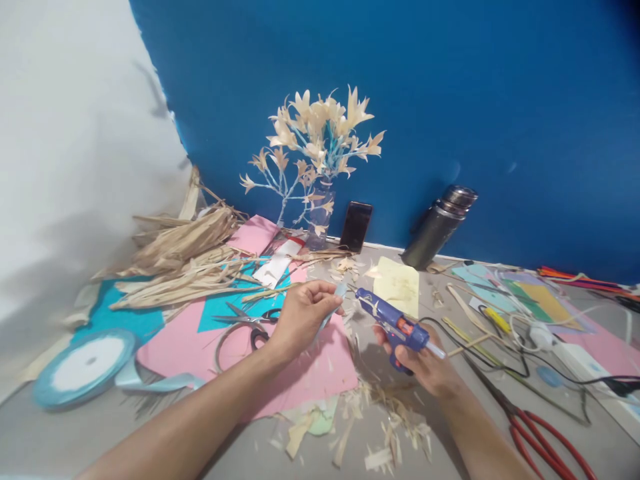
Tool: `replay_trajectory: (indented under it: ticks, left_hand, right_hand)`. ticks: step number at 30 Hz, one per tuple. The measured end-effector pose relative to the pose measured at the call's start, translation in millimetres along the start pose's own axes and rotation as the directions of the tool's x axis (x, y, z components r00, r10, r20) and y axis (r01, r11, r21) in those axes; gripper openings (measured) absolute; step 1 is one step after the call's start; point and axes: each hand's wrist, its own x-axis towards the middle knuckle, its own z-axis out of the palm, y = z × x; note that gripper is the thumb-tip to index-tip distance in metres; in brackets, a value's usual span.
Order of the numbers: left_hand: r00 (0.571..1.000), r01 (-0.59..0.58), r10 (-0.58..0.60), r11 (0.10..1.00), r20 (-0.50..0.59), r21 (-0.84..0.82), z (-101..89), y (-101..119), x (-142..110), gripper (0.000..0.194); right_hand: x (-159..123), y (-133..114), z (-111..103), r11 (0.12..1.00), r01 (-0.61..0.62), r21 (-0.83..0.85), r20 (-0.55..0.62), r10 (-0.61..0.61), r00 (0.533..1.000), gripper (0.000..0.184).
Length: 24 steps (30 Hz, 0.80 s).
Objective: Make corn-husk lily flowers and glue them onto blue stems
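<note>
Between the thumb and fingers of my left hand (306, 313) is a pinched light blue ribbon (341, 291). My right hand (425, 365) is wrapped round the grip of a blue glue gun (387, 312), with a clear glue stick (435, 349) poking from its rear. The gun's nozzle points at the ribbon end, close by; whether they touch I cannot tell. Black-handled scissors (247, 319) lie behind my left forearm. Further left rests a ribbon spool (89, 363), its loose ribbon trailing along the table. Pink paper (300, 380) lies under my left hand.
Cream flowers (320, 127) stand in a clear vase (320, 217) by the blue wall. A phone (356, 227) and a flask (440, 227) lean there. Dried husks (185, 247) pile up left. Red-handled shears (537, 433), cables and a power strip (595, 383) lie right.
</note>
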Motion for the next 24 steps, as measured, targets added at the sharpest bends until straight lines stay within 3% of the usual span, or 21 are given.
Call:
replay_trajectory:
  ticks: [8,13,18,24]
  left_hand:
    - [0.993,-0.086,0.093,0.991,-0.068,0.099,1.5,-1.8,-1.1,0.018]
    - [0.992,-0.100,0.107,0.990,-0.069,0.103,0.7,-4.0,-1.5,0.018]
    - [0.995,-0.076,0.081,0.993,-0.051,0.091,1.8,-4.4,-1.2,0.020]
    - [0.996,-0.075,0.077,0.995,-0.038,0.069,2.4,-4.3,-0.5,0.022]
  right_hand:
    - [0.5,7.5,-1.4,0.996,-0.083,-0.020,-0.045,0.082,0.996,0.055]
    - [1.6,6.3,-0.9,0.998,-0.044,-0.046,-0.006,0.043,0.999,0.052]
    - [0.2,8.5,-1.8,0.997,-0.079,0.021,-0.106,0.081,0.991,0.055]
    - [1.3,3.4,-0.7,0.997,-0.067,-0.037,-0.032,0.066,0.997,0.051]
